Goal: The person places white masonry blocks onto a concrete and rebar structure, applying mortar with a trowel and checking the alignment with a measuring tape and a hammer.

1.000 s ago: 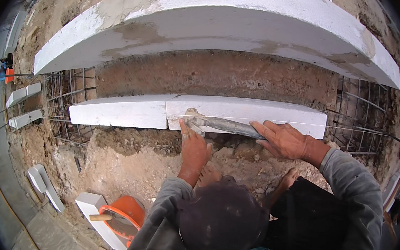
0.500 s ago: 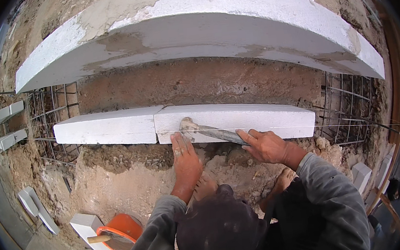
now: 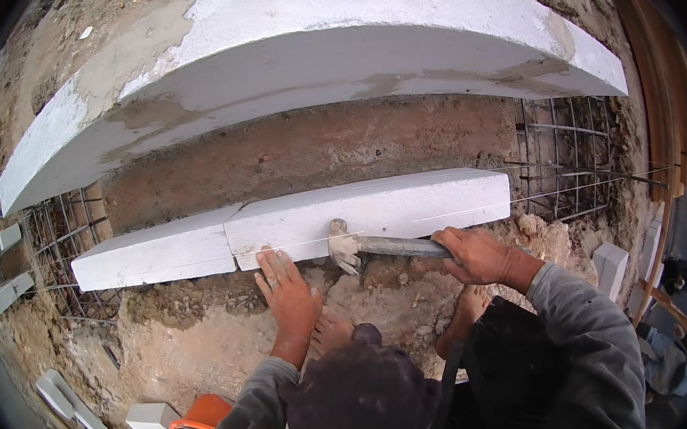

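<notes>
My right hand (image 3: 484,259) is wrapped round the handle end of a claw hammer (image 3: 400,246). The hammer's head lies against the near side of a long white block (image 3: 424,194), its claw pointing toward me. Left of the hammer, my left hand (image 3: 290,302) rests its outstretched fingertips on that block's near face, close to the joint. A second white block (image 3: 149,254) stands end to end with it on the left. A thin taut string (image 3: 463,213) runs along the near face of the row.
Across a brown strip stands a mortar-smeared white block wall (image 3: 263,69). Rebar cages (image 3: 573,151) lie at the row's ends. An orange bucket (image 3: 208,411) with a wooden-handled tool sits lower left beside a white block (image 3: 150,419). Timber planks (image 3: 662,84) stand far right.
The hammer's head has moved right along the block and turned, its claw now pointing nearer me. My left fingers have spread a little near the joint. The whole view has tilted.
</notes>
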